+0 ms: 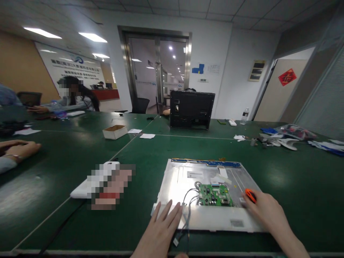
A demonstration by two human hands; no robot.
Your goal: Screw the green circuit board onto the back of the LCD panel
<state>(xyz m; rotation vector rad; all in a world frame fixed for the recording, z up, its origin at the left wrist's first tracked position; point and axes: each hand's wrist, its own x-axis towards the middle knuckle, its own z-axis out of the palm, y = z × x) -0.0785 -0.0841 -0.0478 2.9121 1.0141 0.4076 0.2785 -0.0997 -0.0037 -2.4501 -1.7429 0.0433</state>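
Observation:
A silver LCD panel (174,181) lies back side up on the green table in front of me. It carries a green circuit board (215,195) near its middle and a blue circuit strip (225,163) along its far edge. Dark wires (189,211) run from the board over the near edge to a white plug. My left hand (163,225) rests, fingers spread, on the panel's near left corner beside these wires. At the panel's right side, my right hand (264,211) is closed around a tool with an orange and black handle (250,195); its working end cannot be made out.
On the green table (145,161) a white device (99,179) lies left of the panel. Farther back stand a small open box (115,132) and a black monitor housing (192,109). Scraps and bags (292,132) lie at right. Another person's hands (21,148) rest at left.

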